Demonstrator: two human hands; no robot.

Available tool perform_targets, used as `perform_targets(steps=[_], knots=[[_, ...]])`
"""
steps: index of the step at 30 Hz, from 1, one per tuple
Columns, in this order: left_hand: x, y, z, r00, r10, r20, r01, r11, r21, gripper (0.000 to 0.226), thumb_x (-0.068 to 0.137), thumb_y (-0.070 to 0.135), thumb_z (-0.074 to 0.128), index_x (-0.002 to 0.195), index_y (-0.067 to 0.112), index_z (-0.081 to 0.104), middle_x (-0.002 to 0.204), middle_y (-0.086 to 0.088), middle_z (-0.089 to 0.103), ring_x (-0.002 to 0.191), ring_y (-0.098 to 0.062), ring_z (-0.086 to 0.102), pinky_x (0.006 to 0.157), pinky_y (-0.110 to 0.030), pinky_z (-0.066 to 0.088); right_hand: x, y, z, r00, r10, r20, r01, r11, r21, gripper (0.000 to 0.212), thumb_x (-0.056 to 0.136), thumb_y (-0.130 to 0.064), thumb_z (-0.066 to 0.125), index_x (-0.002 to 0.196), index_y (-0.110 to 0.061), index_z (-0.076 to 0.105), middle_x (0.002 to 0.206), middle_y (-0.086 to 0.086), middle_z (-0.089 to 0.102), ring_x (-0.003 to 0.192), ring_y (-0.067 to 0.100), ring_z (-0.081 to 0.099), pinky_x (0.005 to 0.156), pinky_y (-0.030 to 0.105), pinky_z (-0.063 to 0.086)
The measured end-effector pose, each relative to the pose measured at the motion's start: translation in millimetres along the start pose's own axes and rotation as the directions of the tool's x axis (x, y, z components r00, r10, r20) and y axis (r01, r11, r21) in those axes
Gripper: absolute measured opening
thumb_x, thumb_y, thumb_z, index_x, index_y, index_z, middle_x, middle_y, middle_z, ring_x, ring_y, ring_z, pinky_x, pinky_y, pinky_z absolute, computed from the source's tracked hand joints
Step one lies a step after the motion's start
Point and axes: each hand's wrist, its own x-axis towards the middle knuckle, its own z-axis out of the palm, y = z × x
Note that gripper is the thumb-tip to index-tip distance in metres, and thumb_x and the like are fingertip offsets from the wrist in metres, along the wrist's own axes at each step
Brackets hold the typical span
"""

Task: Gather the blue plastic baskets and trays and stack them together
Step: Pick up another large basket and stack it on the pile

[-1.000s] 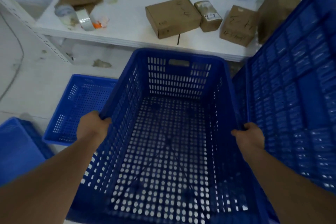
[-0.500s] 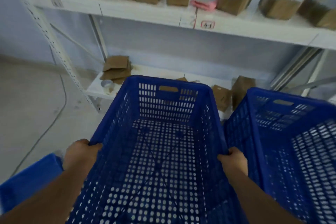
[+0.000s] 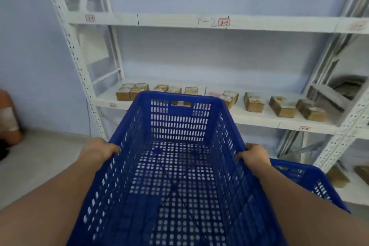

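I hold a large blue perforated plastic basket [image 3: 177, 126] lifted in front of me, its open top facing me and its handle slot at the far wall. My left hand [image 3: 99, 151] grips the left rim and my right hand [image 3: 253, 156] grips the right rim. A second blue basket [image 3: 305, 175] shows partly at the lower right, behind my right forearm. The held basket is empty.
White metal shelving [image 3: 199, 22] stands straight ahead against a pale wall. Several small cardboard boxes [image 3: 253, 102] line the middle shelf. An orange object [image 3: 8, 118] sits at the left edge on the grey floor [image 3: 40, 162].
The basket has risen from floor level to chest height in both hands. My view has tilted up from the floor and low shelf to the upper shelves; the other basket has dropped low right.
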Motion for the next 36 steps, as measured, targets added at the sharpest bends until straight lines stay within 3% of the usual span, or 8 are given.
perform_targets(steps=[5, 11, 14, 18, 21, 27, 32, 36], knots=[[-43.0, 44.4, -39.4, 0.996, 0.092, 0.016, -0.092, 0.996, 0.011, 0.029, 0.062, 0.027, 0.077, 0.076, 0.005, 0.064, 0.075, -0.013, 0.066, 0.067, -0.031, 0.065, 0.061, -0.031, 0.052, -21.5, -33.2, -65.8, 0.997, -0.037, -0.062, 0.034, 0.998, -0.060, 0.016, 0.072, -0.019, 0.069, 0.075, -0.005, 0.063, 0.071, 0.011, 0.063, 0.071, 0.031, 0.063, 0.070, 0.039, 0.057], [-97.6, 80.7, -35.0, 0.975, 0.204, 0.087, -0.209, 0.976, 0.054, 0.025, 0.063, 0.029, 0.076, 0.069, 0.007, 0.064, 0.073, -0.011, 0.066, 0.064, -0.028, 0.063, 0.058, -0.030, 0.051, -60.0, -6.3, -128.5, 0.983, 0.030, -0.179, -0.047, 0.995, -0.090, 0.014, 0.073, -0.016, 0.067, 0.074, -0.003, 0.063, 0.073, 0.013, 0.063, 0.073, 0.031, 0.064, 0.076, 0.043, 0.058], [-113.9, 94.5, -14.0, 0.961, 0.252, 0.112, -0.261, 0.962, 0.077, 0.026, 0.065, 0.031, 0.075, 0.072, 0.007, 0.068, 0.074, -0.012, 0.068, 0.068, -0.029, 0.065, 0.073, -0.038, 0.058, -69.6, 19.7, -155.3, 0.970, 0.066, -0.235, -0.093, 0.990, -0.104, 0.015, 0.073, -0.017, 0.068, 0.074, -0.004, 0.062, 0.068, 0.010, 0.060, 0.069, 0.030, 0.061, 0.069, 0.037, 0.056], [-147.2, 116.1, 25.4, 0.944, 0.295, 0.149, -0.314, 0.942, 0.118, 0.029, 0.072, 0.035, 0.073, 0.076, 0.006, 0.068, 0.072, -0.011, 0.065, 0.066, -0.027, 0.062, 0.072, -0.036, 0.055, -79.2, 69.2, -186.9, 0.957, 0.121, -0.265, -0.152, 0.983, -0.103, 0.018, 0.074, -0.017, 0.066, 0.085, -0.003, 0.064, 0.083, 0.015, 0.065, 0.077, 0.032, 0.064, 0.074, 0.039, 0.057], [-174.3, 141.7, 55.5, 0.932, 0.326, 0.160, -0.349, 0.926, 0.146, 0.033, 0.074, 0.038, 0.071, 0.082, 0.006, 0.069, 0.083, -0.014, 0.070, 0.074, -0.029, 0.063, 0.075, -0.036, 0.053, -83.0, 108.3, -215.3, 0.951, 0.149, -0.269, -0.178, 0.980, -0.087, 0.019, 0.077, -0.016, 0.064, 0.090, -0.002, 0.063, 0.084, 0.013, 0.062, 0.075, 0.030, 0.061, 0.065, 0.033, 0.052], [-240.0, 177.5, 128.0, 0.926, 0.330, 0.185, -0.363, 0.912, 0.190, 0.035, 0.074, 0.039, 0.071, 0.077, 0.005, 0.066, 0.087, -0.017, 0.070, 0.077, -0.033, 0.064, 0.074, -0.037, 0.056, -80.6, 183.3, -284.2, 0.943, 0.184, -0.278, -0.219, 0.971, -0.100, 0.010, 0.078, -0.015, 0.061, 0.071, -0.008, 0.058, 0.069, 0.008, 0.060, 0.071, 0.029, 0.060, 0.068, 0.033, 0.052], [-286.5, 190.1, 186.5, 0.938, 0.307, 0.163, -0.332, 0.929, 0.164, 0.032, 0.071, 0.036, 0.072, 0.068, 0.005, 0.066, 0.072, -0.012, 0.065, 0.066, -0.029, 0.061, 0.057, -0.029, 0.046, -62.9, 230.8, -335.2, 0.945, 0.148, -0.290, -0.202, 0.965, -0.165, 0.019, 0.077, -0.017, 0.063, 0.088, -0.002, 0.064, 0.087, 0.016, 0.067, 0.079, 0.031, 0.065, 0.073, 0.038, 0.057], [-312.3, 199.6, 225.3, 0.948, 0.284, 0.144, -0.304, 0.941, 0.148, 0.031, 0.071, 0.037, 0.072, 0.055, 0.012, 0.060, 0.059, -0.005, 0.059, 0.054, -0.020, 0.054, 0.046, -0.024, 0.034, -44.9, 260.0, -361.9, 0.941, 0.120, -0.315, -0.197, 0.955, -0.223, 0.018, 0.075, -0.019, 0.060, 0.086, -0.006, 0.067, 0.084, 0.014, 0.069, 0.076, 0.030, 0.066, 0.075, 0.041, 0.059]])
